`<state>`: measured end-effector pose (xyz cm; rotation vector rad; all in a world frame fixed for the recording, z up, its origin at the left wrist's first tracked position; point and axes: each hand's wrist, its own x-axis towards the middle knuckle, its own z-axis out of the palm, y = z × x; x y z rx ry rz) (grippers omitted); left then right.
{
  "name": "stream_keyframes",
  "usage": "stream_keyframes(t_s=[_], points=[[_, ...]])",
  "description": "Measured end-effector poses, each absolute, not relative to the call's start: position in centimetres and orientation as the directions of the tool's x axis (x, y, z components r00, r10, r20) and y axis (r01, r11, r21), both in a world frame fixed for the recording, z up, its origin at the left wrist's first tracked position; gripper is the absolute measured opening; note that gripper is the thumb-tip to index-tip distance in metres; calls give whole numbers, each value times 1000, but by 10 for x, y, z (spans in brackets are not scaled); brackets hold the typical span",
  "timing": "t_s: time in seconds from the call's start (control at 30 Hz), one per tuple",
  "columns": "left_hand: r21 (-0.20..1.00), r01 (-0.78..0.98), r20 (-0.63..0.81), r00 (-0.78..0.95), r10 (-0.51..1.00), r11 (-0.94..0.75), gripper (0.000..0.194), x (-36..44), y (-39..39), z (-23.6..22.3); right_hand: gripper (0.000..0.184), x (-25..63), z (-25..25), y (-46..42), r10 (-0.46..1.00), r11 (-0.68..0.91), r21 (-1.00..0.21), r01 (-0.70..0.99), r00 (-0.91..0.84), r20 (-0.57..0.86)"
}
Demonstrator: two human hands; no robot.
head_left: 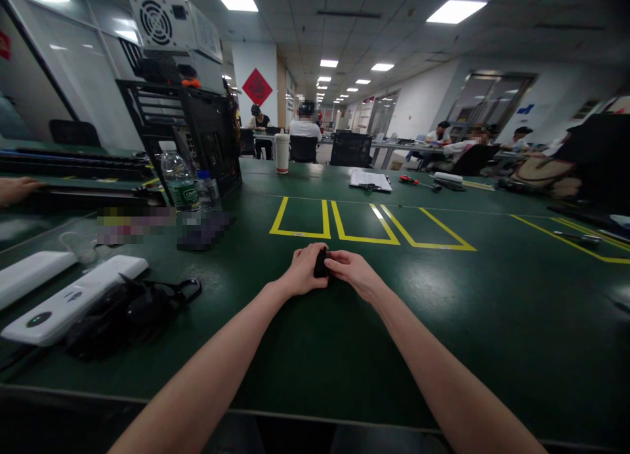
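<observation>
Near the middle of the green table [315,349], my left hand [306,268] is closed around a small black object [321,262]. What kind of object it is, I cannot make out. From the other side, my right hand [347,266] pinches at the object's right edge with thumb and fingers. Part of the object is hidden behind my fingers. Just beyond both hands lie yellow tape outlines [300,234] on the tabletop.
On the left are white power banks [83,296], tangled black gear [142,303], plastic bottles [180,178] and a black computer case [211,139]. A cup [282,153], clipboard [371,180] and screwdriver [418,182] stand farther back. Another person's hand [17,190] shows at far left.
</observation>
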<state>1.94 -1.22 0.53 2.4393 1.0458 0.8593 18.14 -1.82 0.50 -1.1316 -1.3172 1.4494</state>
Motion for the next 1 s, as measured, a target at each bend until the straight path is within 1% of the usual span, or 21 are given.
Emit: stream_keyframes(t_s=[0.17,0.37,0.5,0.63,0.83,1.0], points=[[526,530,399,536,744,-665,59,20,-12,5,26,181,3,-19,972,-102,-994,-44,-217,-90],[526,539,391,535,749,-658,58,20,-12,5,28,179,2,-26,974,-94,-992,-80,-212,-76],[501,537,413,542,732,-679,57,20,-11,4,21,178,5,-28,973,-108,-986,-128,-218,-78],[486,541,434,533,726,-687,61,21,-9,0,19,178,5,-28,974,-110,-983,-149,-214,-76],[493,550,417,530,738,-674,65,22,-9,0,21,177,0,-27,978,-88,-985,-149,-202,-57],[474,553,417,545,727,-686,63,20,-12,3,20,180,-1,-28,968,-53,-993,-110,-248,-24]])
